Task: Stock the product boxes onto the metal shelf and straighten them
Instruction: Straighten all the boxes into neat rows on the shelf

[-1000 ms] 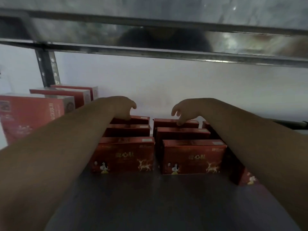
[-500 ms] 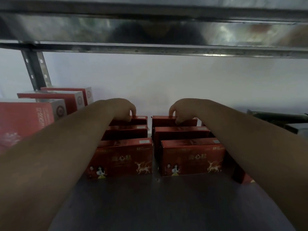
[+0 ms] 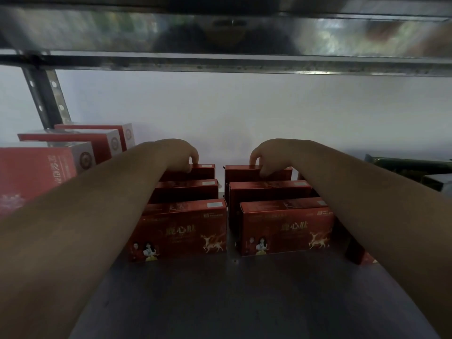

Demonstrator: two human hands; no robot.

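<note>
Dark red product boxes with deer artwork stand upright in two rows of three on the metal shelf (image 3: 244, 302). The front left box (image 3: 181, 231) and front right box (image 3: 286, 228) face me. My left hand (image 3: 181, 155) reaches to the back and grips the top of the rear left box (image 3: 203, 170). Over on the other row, my right hand (image 3: 269, 156) holds the top edge of the rear right box (image 3: 241, 171), thumb behind and fingers in front. Another red box (image 3: 358, 253) shows partly under my right forearm.
Taller red and white boxes (image 3: 49, 165) stand in a row at the left beside the perforated upright post (image 3: 46, 99). Dark green packages (image 3: 411, 167) lie at the far right. The upper shelf beam (image 3: 220, 62) hangs low overhead. A white wall closes the back.
Both hands have come down from above the rear boxes and closed on their top edges. The view has shifted slightly closer.
</note>
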